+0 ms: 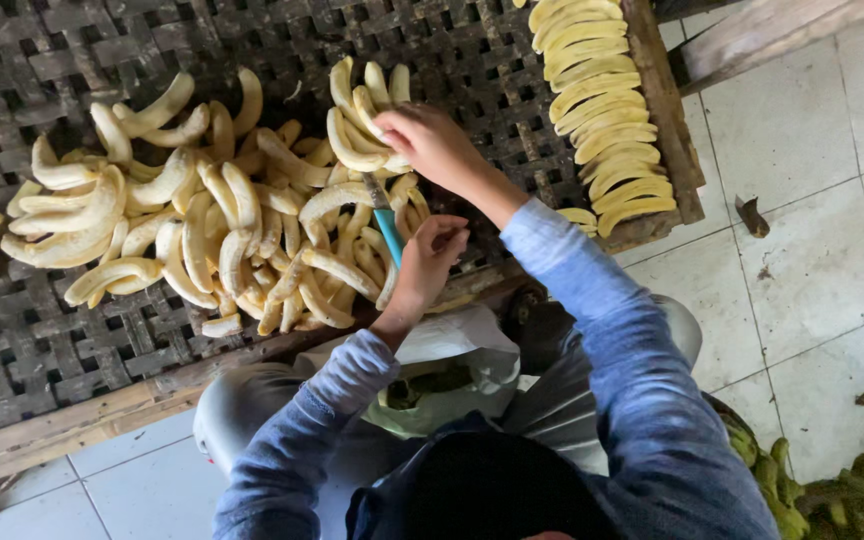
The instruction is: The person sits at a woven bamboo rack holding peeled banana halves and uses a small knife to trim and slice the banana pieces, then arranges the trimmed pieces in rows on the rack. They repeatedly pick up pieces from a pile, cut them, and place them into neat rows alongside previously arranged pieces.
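Observation:
A heap of peeled pale-yellow bananas (202, 220) lies on a dark woven tray (52, 330). My right hand (432, 145) reaches over the far side of the heap, its fingers curled around a peeled banana (357, 150). My left hand (430, 255) is closer to me and grips a knife with a blue handle (389, 235). The blade points up into the bananas, just below my right hand. Both arms wear blue sleeves.
A neat row of banana pieces (602, 110) lies along the tray's right wooden edge (667, 110). A white plastic bag (452, 350) with green scraps sits in my lap. Green bananas or peels (852, 490) are piled on the tiled floor at the lower right.

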Motion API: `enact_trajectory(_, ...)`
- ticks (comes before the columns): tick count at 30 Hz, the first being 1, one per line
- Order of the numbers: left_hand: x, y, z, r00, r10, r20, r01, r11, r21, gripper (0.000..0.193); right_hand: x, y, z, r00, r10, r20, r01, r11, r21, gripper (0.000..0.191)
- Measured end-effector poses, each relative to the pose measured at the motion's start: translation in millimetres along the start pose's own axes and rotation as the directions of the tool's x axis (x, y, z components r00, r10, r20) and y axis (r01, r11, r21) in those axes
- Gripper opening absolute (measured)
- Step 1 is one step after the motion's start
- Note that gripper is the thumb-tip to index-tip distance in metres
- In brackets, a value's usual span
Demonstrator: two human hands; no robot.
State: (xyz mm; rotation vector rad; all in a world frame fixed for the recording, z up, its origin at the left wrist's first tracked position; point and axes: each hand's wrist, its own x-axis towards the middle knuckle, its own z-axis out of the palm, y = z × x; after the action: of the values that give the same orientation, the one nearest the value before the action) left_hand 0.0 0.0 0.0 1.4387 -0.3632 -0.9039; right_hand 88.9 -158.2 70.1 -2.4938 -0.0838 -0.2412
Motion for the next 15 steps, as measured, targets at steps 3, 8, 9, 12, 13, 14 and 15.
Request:
enact_trajectory(3,-1,2,-5,0.997,0.061,-0.038,-0.058,0.996,0.070,0.030,23,-40,18,0.993,-0.059,0.105,0.074,0.987,-0.141,0.019)
enact_trajectory(8,-13,13,-14,0.992,0.010,0.126,-0.088,0.770,0.632,0.032,41,-78,41,0.968,-0.083,0.238,0.201,0.823,-0.530,0.055)
enact_trajectory(9,-15,16,-12,0.992,-0.002,0.129,-0.095,0.664,0.741,0.034,46,-83,47,0.940,0.066,0.334,0.125,0.845,-0.520,0.055)
enact_trajectory(12,-21,27,-13,0.989,-0.061,0.138,-0.067,0.643,0.763,0.037,58,-96,57,0.973,0.039,0.226,0.089,0.845,-0.527,0.069)
enact_trajectory(13,-23,31,-14,0.986,-0.050,0.161,-0.088,0.664,0.742,0.033,55,-93,56,0.980,0.032,0.198,0.073,0.862,-0.502,0.062)
enact_trajectory(14,-26,34,-16,0.982,-0.039,0.182,-0.106,0.686,0.720,0.030,47,-85,54,0.985,0.026,0.172,0.060,0.878,-0.475,0.055)
enact_trajectory(15,-29,36,-18,0.979,-0.029,0.201,-0.122,0.708,0.696,0.027,38,-78,46,0.989,0.019,0.149,0.050,0.894,-0.446,0.048)
